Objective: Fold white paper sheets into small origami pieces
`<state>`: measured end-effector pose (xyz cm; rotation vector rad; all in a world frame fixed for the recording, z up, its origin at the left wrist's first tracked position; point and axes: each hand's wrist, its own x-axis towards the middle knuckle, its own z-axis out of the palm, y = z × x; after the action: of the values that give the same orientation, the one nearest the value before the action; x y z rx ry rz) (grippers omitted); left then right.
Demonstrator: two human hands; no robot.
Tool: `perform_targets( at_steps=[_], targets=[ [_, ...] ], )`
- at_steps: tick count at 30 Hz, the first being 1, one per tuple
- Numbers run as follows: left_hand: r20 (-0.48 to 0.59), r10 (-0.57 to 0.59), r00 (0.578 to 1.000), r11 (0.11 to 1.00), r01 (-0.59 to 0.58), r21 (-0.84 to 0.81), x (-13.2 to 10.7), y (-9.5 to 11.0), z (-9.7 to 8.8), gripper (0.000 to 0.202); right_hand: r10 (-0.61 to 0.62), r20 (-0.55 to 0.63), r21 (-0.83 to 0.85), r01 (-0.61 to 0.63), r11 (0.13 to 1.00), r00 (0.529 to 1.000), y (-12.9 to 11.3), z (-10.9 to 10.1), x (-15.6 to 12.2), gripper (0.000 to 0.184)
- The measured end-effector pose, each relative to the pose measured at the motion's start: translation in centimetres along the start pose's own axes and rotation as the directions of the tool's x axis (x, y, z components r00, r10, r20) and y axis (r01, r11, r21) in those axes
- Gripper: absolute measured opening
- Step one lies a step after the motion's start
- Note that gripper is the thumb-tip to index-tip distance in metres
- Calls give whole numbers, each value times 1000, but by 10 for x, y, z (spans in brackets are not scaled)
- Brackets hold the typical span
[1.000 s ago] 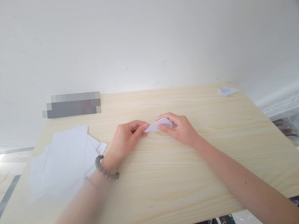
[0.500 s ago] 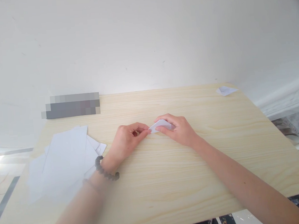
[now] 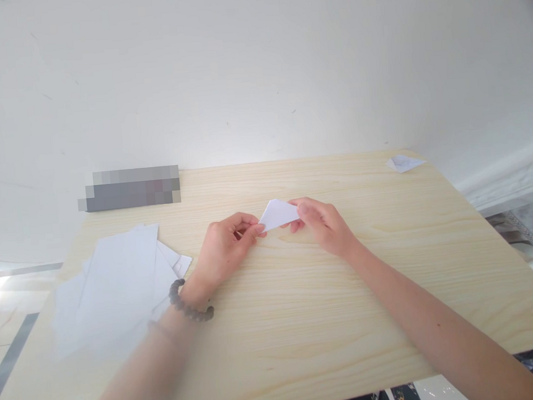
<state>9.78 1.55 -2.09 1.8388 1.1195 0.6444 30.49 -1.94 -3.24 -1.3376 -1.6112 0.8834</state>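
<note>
Between my hands, above the middle of the table, is a small piece of folded white paper (image 3: 278,214) with slanted edges. My left hand (image 3: 232,237) pinches its lower left corner between thumb and fingers. At its right end, my right hand (image 3: 319,220) grips the paper with the thumb on the near face and fingers behind. A dark beaded bracelet (image 3: 189,303) circles my left wrist. The parts of the paper under my fingertips are hidden.
Several loose white sheets (image 3: 119,281) lie overlapping at the left, partly behind my left forearm. A blurred-out dark object (image 3: 130,190) stands at the back left. Another folded white paper (image 3: 403,163) rests at the back right of the wooden table (image 3: 278,336), before a white wall.
My right hand has shifted to the right end of the folded paper, baring more of its face. The paper has risen slightly. My left hand keeps its pinch on the left corner.
</note>
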Motion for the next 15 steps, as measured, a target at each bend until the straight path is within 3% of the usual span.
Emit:
perform_targets(
  at_steps=[10, 15],
  targets=[
    [156, -17, 988, 998, 8, 55, 0, 6, -5, 30, 15, 15, -97, -13, 995, 1000, -2, 1, 1, 33],
    [120, -35, 992, 999, 30, 42, 0, 6, -4, 32, 30, 0, -20, -30, 999, 1000, -6, 1, 1, 33]
  ],
)
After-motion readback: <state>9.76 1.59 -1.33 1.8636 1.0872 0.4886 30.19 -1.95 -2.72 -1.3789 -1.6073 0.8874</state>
